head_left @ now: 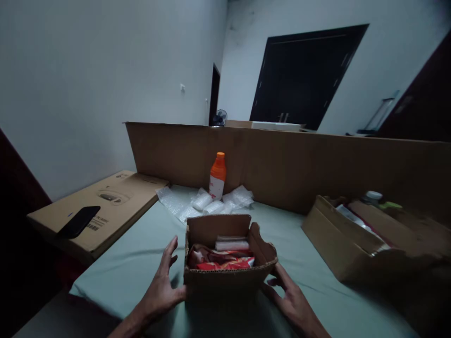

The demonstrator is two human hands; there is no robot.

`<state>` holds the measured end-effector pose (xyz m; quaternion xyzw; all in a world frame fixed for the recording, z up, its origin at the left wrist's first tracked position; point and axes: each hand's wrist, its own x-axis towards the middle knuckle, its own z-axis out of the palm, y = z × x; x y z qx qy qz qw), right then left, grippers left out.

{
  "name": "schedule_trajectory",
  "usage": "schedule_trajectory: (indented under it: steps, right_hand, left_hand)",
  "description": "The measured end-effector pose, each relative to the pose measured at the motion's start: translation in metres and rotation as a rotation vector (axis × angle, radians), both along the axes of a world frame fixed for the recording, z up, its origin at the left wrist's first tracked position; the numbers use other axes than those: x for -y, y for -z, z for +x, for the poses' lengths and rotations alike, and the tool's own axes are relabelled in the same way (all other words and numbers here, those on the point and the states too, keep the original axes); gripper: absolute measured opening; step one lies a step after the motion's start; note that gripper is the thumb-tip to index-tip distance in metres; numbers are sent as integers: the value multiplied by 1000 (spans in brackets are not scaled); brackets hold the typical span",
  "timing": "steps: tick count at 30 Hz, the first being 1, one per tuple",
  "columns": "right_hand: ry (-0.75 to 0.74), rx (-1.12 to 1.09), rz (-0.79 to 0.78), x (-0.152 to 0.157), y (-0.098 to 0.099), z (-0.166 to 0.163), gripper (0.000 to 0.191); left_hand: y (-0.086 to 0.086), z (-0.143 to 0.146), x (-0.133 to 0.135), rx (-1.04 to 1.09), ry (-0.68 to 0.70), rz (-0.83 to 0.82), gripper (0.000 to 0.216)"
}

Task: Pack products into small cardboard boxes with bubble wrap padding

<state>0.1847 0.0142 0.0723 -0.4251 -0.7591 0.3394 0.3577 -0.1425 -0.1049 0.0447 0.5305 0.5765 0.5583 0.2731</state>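
Small open brown corrugated-cardboard box with a torn, uneven rim, on the pale green cloth between the two hands. The left hand is spread, its thumb at the box's left wall and its fingers apart from it; the right hand has thumb and fingers parted at the right front corner, fingertips partly hidden, so firmness of contact cannot be told. Inside lie glossy red-and-brown packets and, behind them, a clear plastic-wrapped stack. Likely faults: uneven pressure from the hands could skew the box, the ragged right wall could fold if pulled, and a sharp tilt could spill the loose contents. Lettering: the flat tan carton bears an oval drawing, small print and a barcode, none legible; the white label on the orange plastic bottle shows unreadable reddish marks; no brand can be read on the packets.
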Motion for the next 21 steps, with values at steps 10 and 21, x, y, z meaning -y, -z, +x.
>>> schedule_trajectory:
  steps: [10, 21]
  right_hand:
    - [117, -42, -258, -16, 49, -15, 63]
    - [-432, -171, -64, -55, 2, -242, 75]
  left_hand:
    - [9, -20, -38, -32, 327, 54, 143]
    - [-38, -118, 21, 117, -653, 156, 115]
